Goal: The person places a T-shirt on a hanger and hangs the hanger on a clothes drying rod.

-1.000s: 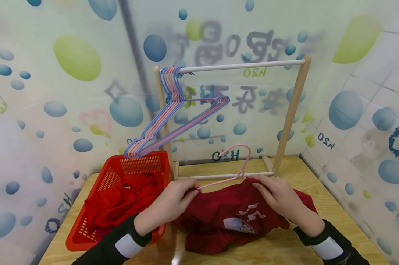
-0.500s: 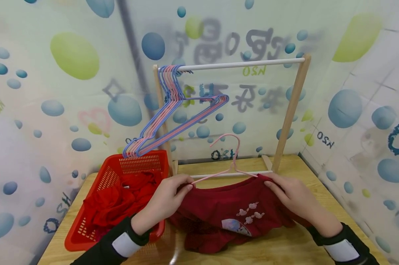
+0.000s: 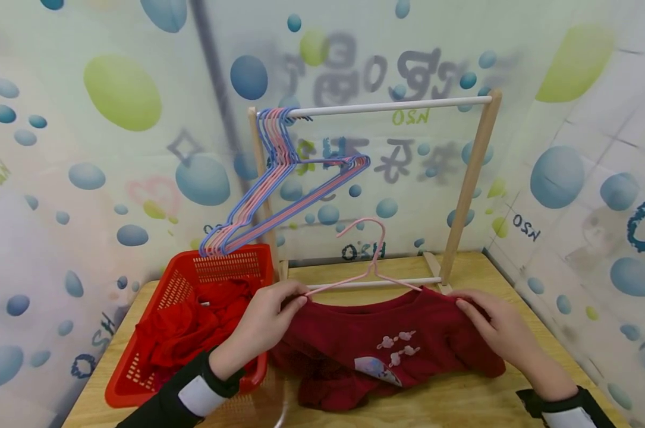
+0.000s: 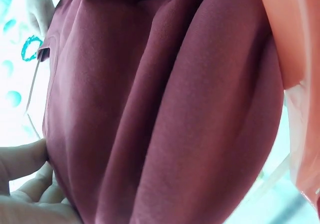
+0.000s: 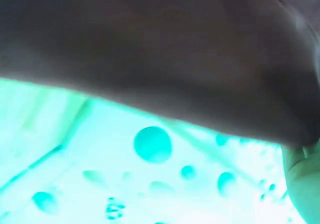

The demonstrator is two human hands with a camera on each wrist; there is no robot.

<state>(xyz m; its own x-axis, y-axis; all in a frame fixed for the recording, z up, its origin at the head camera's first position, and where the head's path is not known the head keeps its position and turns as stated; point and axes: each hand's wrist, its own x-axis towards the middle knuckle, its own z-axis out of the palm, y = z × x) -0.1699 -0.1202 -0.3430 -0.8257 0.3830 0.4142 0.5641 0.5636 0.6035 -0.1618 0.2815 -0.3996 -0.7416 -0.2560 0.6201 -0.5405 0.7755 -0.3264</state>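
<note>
A dark red shirt [image 3: 354, 333] with white flower fastenings and a pale printed patch hangs between my hands, its lower part bunched on the table. Inside its neckline sits a pink hanger [image 3: 378, 252], hook upward; the ends of its arms are hidden by cloth and fingers. My left hand [image 3: 266, 321] pinches the shirt's left shoulder at the hanger's arm. At the opposite shoulder, my right hand [image 3: 506, 324] pinches the cloth between thumb and fingers. Folds of the shirt [image 4: 135, 98] fill the left wrist view. Dark cloth [image 5: 150, 53] covers the upper right wrist view.
To the left stands a red plastic basket [image 3: 180, 261] holding red clothing [image 3: 194, 321]. Behind is a rack with a white rail [image 3: 402, 107] and wooden posts [image 3: 469, 190]. Several blue and pink hangers [image 3: 279, 178] crowd the rail's left end, partly overhanging the basket.
The right hand has moved right along the shirt's shoulder, spreading it wider. The hanger has turned to face forward, its right arm now inside the neckline. The left hand has shifted slightly left.
</note>
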